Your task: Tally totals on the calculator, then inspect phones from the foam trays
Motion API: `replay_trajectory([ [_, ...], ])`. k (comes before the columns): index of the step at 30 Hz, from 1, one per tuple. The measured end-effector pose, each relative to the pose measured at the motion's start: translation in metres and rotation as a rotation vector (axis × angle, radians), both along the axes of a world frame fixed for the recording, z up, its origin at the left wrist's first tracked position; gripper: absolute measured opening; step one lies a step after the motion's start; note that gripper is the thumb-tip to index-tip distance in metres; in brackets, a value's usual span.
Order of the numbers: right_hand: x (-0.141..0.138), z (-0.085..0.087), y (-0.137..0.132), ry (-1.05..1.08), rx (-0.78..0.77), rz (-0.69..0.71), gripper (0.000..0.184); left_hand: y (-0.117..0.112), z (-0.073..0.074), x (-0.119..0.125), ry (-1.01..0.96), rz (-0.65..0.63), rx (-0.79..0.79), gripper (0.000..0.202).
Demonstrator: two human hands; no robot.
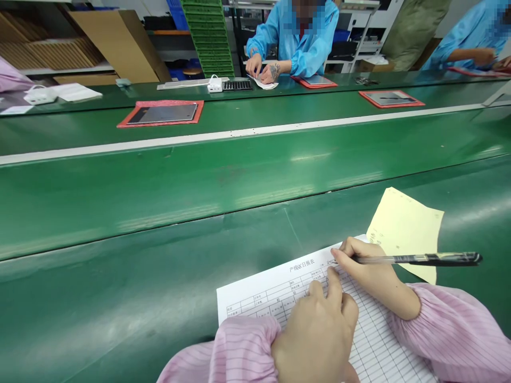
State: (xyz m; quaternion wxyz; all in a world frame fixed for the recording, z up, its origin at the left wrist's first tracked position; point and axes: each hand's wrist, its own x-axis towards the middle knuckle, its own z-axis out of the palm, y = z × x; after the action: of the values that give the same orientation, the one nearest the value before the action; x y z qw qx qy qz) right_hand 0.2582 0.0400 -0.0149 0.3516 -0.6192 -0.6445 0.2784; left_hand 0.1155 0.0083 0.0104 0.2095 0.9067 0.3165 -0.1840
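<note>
On the dark green table lies a white printed form (255, 292) with a grid and a line of Chinese characters at its top. My right hand (369, 268) grips a pen (431, 259), its dark end pointing right; the tip is near the form's upper right edge, partly hidden by my fingers. My left hand (319, 330) rests on the form, index finger stretched toward the pen tip and the other fingers bent, holding nothing. A yellow sheet (407, 229) with faint handwriting lies beyond my right hand, touching the form's corner.
A green conveyor belt (239, 175) runs across beyond my table. Past its white rail (251, 131) lie flat grey panels on red wrapping, one at left (163, 113) and one at right (391, 98). Opposite, a person in blue (303, 37) handles white paper; another works at far right.
</note>
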Motion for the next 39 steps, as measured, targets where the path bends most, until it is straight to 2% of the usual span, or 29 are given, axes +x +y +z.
replay_trajectory([
  [4, 0.005, 0.010, 0.003, 0.049, -0.001, -0.084, 0.043, 0.000, 0.003, -0.001, -0.007, 0.010, 0.008, 0.084],
  [7, 0.009, 0.012, 0.005, 0.106, -0.046, -0.098, 0.035, 0.000, 0.004, -0.002, -0.022, 0.015, 0.002, 0.080],
  [13, 0.014, 0.004, 0.006, 0.149, -0.107, -0.031, 0.020, 0.002, 0.003, -0.001, -0.034, 0.031, -0.037, 0.078],
  [16, 0.017, 0.004, 0.004, 0.151, -0.090, 0.077, 0.019, 0.003, 0.004, -0.001, -0.027, 0.046, -0.045, 0.079],
  [19, 0.017, 0.006, 0.004, 0.141, -0.075, 0.135, 0.029, 0.002, 0.004, 0.000, -0.033, 0.067, -0.040, 0.080],
  [25, 0.016, 0.006, 0.006, 0.177, -0.112, 0.027, 0.016, 0.000, -0.002, 0.001, -0.068, 0.083, 0.026, 0.078],
  [32, 0.019, 0.013, 0.005, 0.170, -0.082, 0.101, 0.015, 0.001, -0.005, 0.003, -0.097, 0.069, 0.088, 0.083],
  [35, 0.018, 0.015, 0.005, 0.148, -0.111, 0.138, 0.022, 0.002, -0.005, 0.003, -0.087, 0.061, 0.090, 0.084],
  [39, 0.015, 0.012, 0.005, 0.111, -0.116, 0.020, 0.018, 0.000, -0.005, 0.002, -0.081, 0.058, 0.109, 0.084],
])
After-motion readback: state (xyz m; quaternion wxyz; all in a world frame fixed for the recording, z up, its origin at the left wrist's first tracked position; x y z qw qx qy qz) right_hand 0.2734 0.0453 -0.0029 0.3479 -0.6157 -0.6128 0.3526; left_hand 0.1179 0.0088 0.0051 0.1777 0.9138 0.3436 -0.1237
